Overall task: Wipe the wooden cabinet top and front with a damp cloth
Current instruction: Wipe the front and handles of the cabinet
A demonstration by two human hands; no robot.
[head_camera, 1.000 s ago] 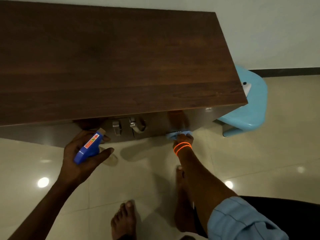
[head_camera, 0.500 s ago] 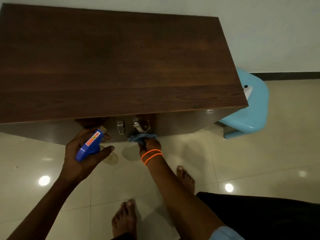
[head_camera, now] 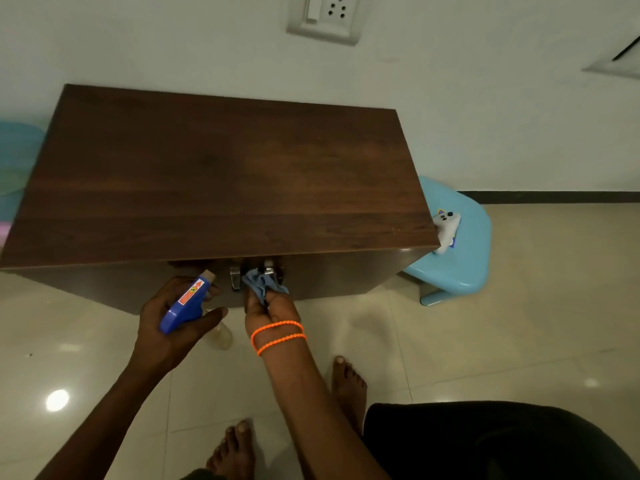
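From the head view, your right hand [head_camera: 268, 308] has its fingers bunched around the blue cloth [head_camera: 262, 284], pressing it against the cabinet [head_camera: 221, 174] front at the metal handles [head_camera: 236, 277], just under the top's front edge. Your left hand [head_camera: 173, 317] is wrapped around a blue spray bottle [head_camera: 185, 304], thumb stretched out beside it, held close to the front. A light blue stool [head_camera: 464, 258] stands to the cabinet's right.

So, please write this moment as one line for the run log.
right hand: cloth on cabinet front handles | left hand: holds spray bottle | top: bare
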